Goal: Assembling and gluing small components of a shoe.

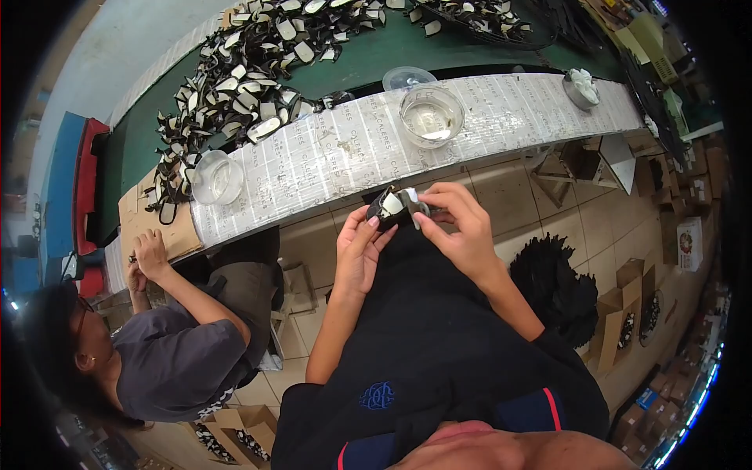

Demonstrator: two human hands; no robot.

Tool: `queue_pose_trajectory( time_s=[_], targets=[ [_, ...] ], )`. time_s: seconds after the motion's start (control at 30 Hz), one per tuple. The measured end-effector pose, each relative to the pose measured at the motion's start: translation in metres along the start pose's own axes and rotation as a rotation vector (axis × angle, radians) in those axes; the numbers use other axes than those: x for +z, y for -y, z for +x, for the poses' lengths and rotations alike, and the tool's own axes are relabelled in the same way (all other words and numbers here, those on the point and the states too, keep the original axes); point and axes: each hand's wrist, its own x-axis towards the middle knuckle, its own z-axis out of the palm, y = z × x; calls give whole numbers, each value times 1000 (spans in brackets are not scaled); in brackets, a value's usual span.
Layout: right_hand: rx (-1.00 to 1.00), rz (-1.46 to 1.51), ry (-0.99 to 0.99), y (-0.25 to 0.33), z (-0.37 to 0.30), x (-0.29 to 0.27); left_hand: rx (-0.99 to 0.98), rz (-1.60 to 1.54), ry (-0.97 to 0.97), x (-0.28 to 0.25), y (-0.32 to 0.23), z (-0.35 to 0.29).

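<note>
In front of my chest, below the bench edge, both my hands are together. My left hand (357, 249) is closed round a small black piece with a cream pad (389, 207), like those piled on the bench. My right hand (462, 223) pinches a small white-and-grey scrap (414, 205) against the right end of that piece. Whether the scrap is cloth or something stiffer cannot be made out. Nearest to my hands on the bench stands a clear round tub (413, 141) with a little pale stuff inside.
A heap of black-and-cream pieces (235, 94) covers the green bench top (376, 55). A clear bowl (218, 178) and a tin with white wadding (581, 88) stand along the front strip. A co-worker (180, 337) sits at left. Black strips (552, 286) and cardboard boxes (619, 313) lie right.
</note>
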Motion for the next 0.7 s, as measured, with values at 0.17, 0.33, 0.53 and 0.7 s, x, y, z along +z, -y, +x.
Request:
queue_pose_trajectory(
  time_s=[0.17, 0.33, 0.53, 0.7],
  targets=[
    [-11, 12, 80, 1, -5, 8, -9, -23, 12, 1, 0, -1],
    [-43, 6, 112, -4, -8, 14, -10, -52, 17, 1, -1, -2],
    [-91, -143, 65, -12, -8, 5, -5, -73, -3, -2, 0, -2],
    [-64, -197, -61, -15, -2, -8, -22, -88, 7, -5, 1, -1]
  ],
)
